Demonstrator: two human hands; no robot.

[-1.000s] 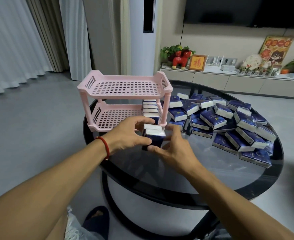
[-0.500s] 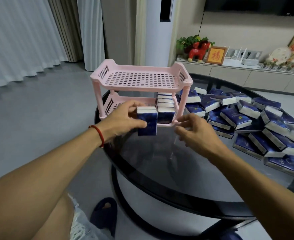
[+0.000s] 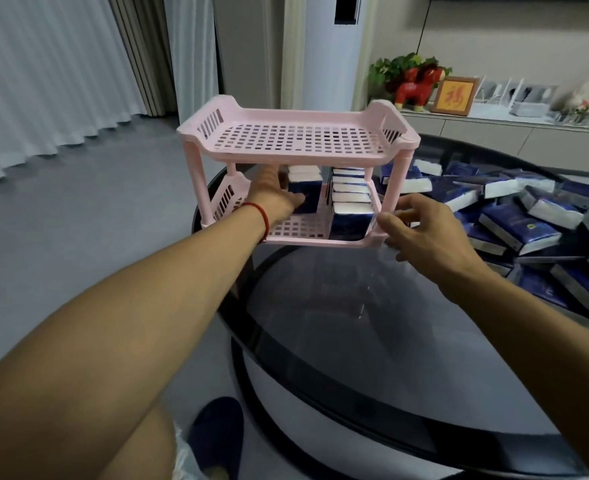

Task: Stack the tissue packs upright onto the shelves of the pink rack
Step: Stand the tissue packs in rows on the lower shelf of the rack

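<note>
Placing: two upright tissue packs [image 3: 305,192] are being set on the lower shelf [image 3: 296,228] of the pink rack [image 3: 296,140], in its left half, judged as the step in hand.
Left hand: the left hand [image 3: 274,199] is reached under the top shelf [image 3: 298,138], fingers curled round the near side of the held packs, thumb on their near face.
Right hand: the right hand [image 3: 421,226] is held at the right near corner of the rack, fingers loosely spread and holding nothing; whether the fingertips touch the rim cannot be told.
Stored row: a row of upright packs [image 3: 350,199] is stood on the right half of the lower shelf, running from near to far, just beside the held packs with a narrow gap between.
Top shelf: no packs are seen on it.
Loose supply: a heap of flat-lying packs [image 3: 515,216] is spread over the right and far part of the round glass table [image 3: 372,341], well apart from the left hand.
Handling: the packs are judged light, soft and compressible, with a slick film wrapper; a grip across the broad blue faces is advised, firm enough to prevent slipping, gentle enough to avoid crushing.
Risk: the narrow upright packs are judged easily toppled, and the light plastic rack easily shifted on the smooth glass.
</note>
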